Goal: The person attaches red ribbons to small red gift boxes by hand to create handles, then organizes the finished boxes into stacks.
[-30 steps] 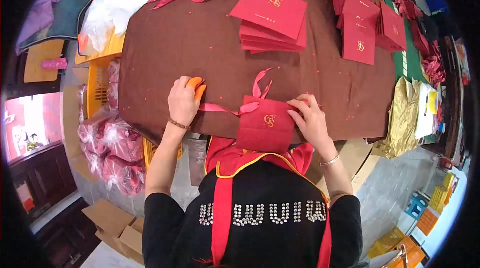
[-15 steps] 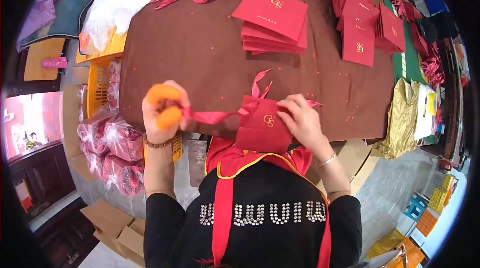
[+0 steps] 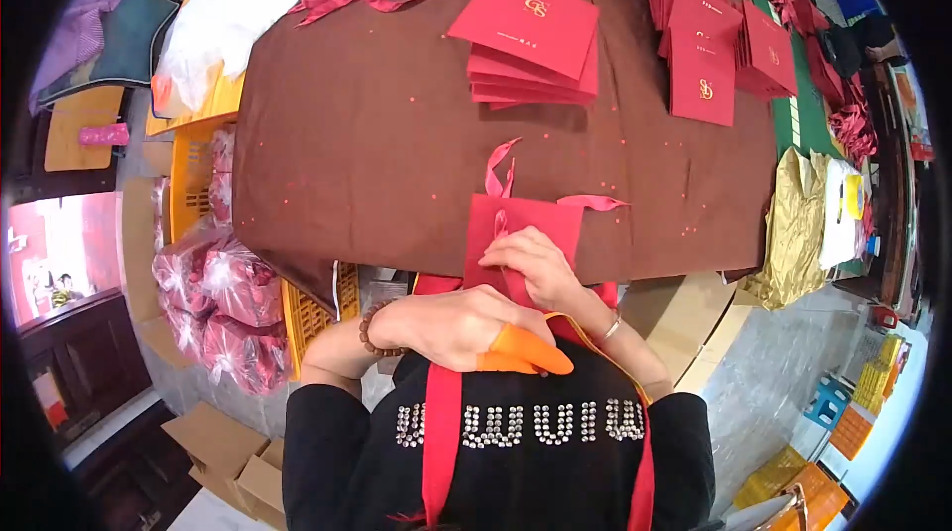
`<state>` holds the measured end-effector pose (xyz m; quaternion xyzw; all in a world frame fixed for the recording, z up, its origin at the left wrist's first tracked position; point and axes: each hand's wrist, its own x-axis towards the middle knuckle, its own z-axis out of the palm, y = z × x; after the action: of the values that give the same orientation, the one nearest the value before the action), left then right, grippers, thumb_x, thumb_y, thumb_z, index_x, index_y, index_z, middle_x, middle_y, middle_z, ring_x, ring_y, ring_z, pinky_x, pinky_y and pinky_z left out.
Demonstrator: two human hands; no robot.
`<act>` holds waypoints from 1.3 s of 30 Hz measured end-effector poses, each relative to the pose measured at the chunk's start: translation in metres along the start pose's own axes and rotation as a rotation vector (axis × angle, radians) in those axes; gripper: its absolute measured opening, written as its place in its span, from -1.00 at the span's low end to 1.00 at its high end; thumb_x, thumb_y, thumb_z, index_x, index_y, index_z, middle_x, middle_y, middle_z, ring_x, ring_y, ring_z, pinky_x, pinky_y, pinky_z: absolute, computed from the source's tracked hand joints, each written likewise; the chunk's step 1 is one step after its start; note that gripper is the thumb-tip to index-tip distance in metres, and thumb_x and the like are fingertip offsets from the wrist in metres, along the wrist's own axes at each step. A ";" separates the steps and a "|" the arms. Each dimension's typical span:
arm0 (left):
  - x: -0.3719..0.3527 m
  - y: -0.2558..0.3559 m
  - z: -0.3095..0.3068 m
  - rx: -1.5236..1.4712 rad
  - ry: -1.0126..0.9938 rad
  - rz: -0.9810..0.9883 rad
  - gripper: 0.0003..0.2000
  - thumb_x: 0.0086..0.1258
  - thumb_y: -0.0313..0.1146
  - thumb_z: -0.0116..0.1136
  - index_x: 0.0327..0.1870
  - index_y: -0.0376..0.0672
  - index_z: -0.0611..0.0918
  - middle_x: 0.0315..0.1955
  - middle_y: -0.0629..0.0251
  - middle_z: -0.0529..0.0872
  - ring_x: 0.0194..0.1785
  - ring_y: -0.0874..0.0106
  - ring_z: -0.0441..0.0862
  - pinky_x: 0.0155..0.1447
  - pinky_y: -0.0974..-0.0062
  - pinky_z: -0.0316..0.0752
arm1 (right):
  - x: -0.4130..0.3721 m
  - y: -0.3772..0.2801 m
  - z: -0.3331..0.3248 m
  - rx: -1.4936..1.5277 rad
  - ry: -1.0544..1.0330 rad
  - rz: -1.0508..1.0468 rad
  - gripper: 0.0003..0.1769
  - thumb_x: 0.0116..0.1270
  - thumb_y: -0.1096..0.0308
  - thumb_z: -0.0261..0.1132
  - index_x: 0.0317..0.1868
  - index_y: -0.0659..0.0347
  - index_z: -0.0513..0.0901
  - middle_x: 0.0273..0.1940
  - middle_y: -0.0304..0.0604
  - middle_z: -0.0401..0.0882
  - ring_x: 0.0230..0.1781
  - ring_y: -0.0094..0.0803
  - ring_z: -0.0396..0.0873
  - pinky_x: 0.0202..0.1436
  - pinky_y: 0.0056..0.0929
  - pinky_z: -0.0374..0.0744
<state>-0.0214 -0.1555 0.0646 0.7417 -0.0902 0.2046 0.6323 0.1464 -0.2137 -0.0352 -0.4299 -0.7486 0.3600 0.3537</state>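
1. Since half a second ago the left hand (image 3: 451, 328) has swung in from the left table edge to the chest, lower centre. The right hand (image 3: 534, 265) has slid down the card and now covers the gold monogram that showed before.
2. Left of frame: a yellow slatted plastic crate (image 3: 193, 174) stands beside the table, with glossy clear bags (image 3: 226, 301) of red goods below it.
3. Left hand: curled loosely, two fingers capped in smooth orange cots (image 3: 521, 353) pointing right. Whether it grips anything cannot be told. It sits just below the card, near it but apart.
4. Card (image 3: 526, 222): a flat, matte red paper square at centre, lying on the brown cloth (image 3: 377, 134) at the near table edge, just above both hands. A satin ribbon (image 3: 499, 166) is threaded through it, with loops rising at its top and one end trailing right.
5. Right hand: fingertips bunched on the ribbon strand on the card's face, palm over the card's lower edge.
6. Upper centre: a stack (image 3: 531, 35) of matching red cards. The top one is stamped "GS" in gold, with a gold line beneath too small to read.
7. Upper right: a fanned pile (image 3: 709, 60) of red cards, the front one marked "SD" in gold.
8. Right edge: crinkled gold foil (image 3: 798, 224) hangs beside the table.
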 end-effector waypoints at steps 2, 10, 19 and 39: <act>-0.003 0.001 -0.001 0.030 0.013 -0.024 -0.76 0.22 -0.49 0.22 -0.09 -0.32 0.60 -0.17 0.15 0.64 -0.17 0.24 0.65 -0.12 0.41 0.58 | 0.002 -0.004 -0.006 0.016 -0.003 0.071 -0.67 0.03 0.62 0.12 -0.15 0.20 0.61 -0.21 -0.17 0.60 -0.12 -0.14 0.48 -0.01 -0.29 0.49; -0.001 -0.009 -0.001 0.335 0.226 -0.204 -0.77 0.13 -0.48 0.29 -0.16 -0.22 0.66 -0.21 0.21 0.62 -0.20 0.28 0.58 -0.11 0.39 0.50 | -0.016 0.007 -0.040 -0.156 0.289 0.246 -0.60 0.05 0.71 0.08 -0.08 0.24 0.57 0.01 -0.03 0.47 0.06 -0.11 0.47 0.12 -0.33 0.46; 0.005 -0.029 -0.004 0.277 0.181 -0.361 -0.78 0.23 -0.47 0.19 -0.10 -0.22 0.63 -0.32 0.17 0.64 -0.27 0.28 0.60 -0.13 0.42 0.47 | -0.030 0.014 -0.069 -0.395 0.331 0.498 -0.71 0.17 0.56 0.10 -0.10 0.18 0.62 -0.09 -0.08 0.48 -0.14 -0.16 0.55 -0.09 -0.31 0.54; 0.004 -0.097 -0.006 0.625 0.540 -0.580 -0.78 0.27 -0.51 0.11 -0.06 -0.23 0.60 -0.32 -0.03 0.67 -0.28 0.09 0.64 -0.25 0.34 0.52 | -0.019 0.018 -0.083 0.118 -0.038 0.494 -0.78 0.21 0.42 0.18 -0.15 0.32 0.52 0.00 -0.14 0.35 -0.11 -0.40 0.47 -0.06 -0.45 0.49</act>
<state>0.0188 -0.1309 -0.0201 0.8107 0.3519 0.2224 0.4117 0.2301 -0.2044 -0.0137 -0.5714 -0.6053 0.4866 0.2653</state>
